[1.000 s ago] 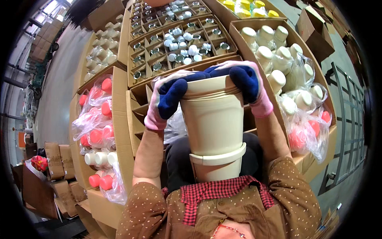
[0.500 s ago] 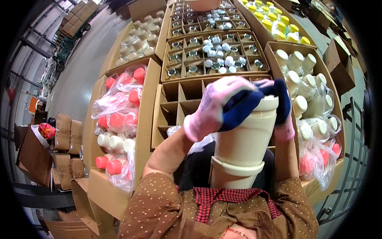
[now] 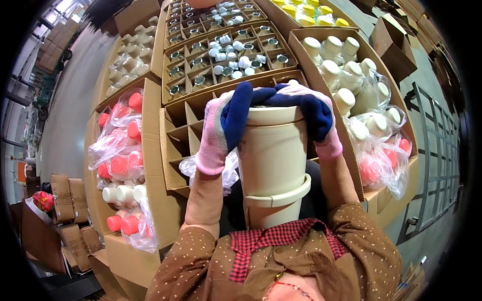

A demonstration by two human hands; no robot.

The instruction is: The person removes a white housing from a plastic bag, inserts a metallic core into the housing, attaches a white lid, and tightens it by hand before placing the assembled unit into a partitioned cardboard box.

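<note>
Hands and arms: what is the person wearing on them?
Both the left hand and the right hand wear knit gloves, pink with dark blue fingers and palms. The forearms are bare; brown sleeves with small pale dots start near the elbows.

Both hands wear knitted work gloves of the same kind. The left hand (image 3: 226, 125) has a glove with a pale pink back and a long pink ribbed cuff, while its palm and fingers are coated dark blue. The right hand (image 3: 311, 108) shows the same make: pink knit over the knuckles and cuff, dark blue on the fingers at 1 o'clock. The forearms are bare from the cuffs down. At 6 o'clock, brown sleeves (image 3: 201, 271) with small pale dots are pushed back, over a red-and-black checked collar (image 3: 286, 236).
</note>
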